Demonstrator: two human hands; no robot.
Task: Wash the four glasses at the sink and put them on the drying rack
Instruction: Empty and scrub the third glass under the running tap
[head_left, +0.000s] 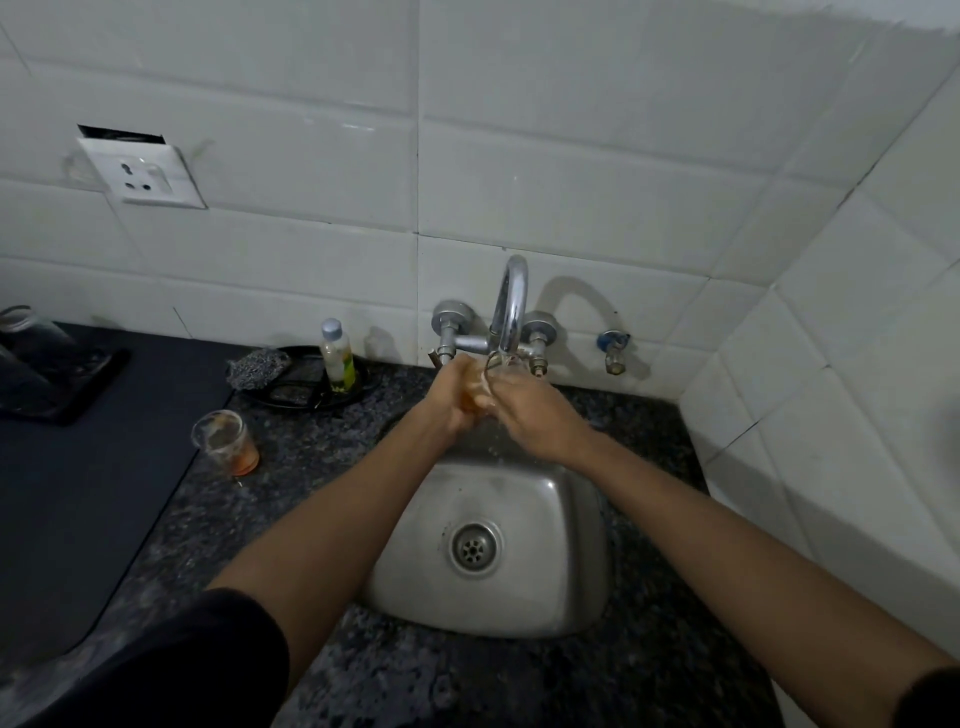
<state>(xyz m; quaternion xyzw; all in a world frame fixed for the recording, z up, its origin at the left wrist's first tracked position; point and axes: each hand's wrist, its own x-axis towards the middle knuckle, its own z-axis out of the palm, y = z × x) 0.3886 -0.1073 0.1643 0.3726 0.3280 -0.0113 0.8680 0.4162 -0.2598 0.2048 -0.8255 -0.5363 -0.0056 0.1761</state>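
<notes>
Fingers (467, 397) of the left hand (454, 395) wrap a glass (480, 389) under the tap (511, 306), over the sink (493, 545), so water rinses it. Right hand (524, 410) steadies its far side, fingers curled against it. Another soiled glass (226, 441) waits on the bench (322, 452); rack (47, 364) far left.

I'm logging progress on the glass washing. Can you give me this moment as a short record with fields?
activity: rinsing a glass under the running tap
left hand: grip curled round the glass
right hand: fingers on the glass, exact grip unclear
sink: basin holds no glasses
waiting: one dirty glass with orange residue on the counter, left of the sink
nearby: soap bottle, steel scrubber
</notes>
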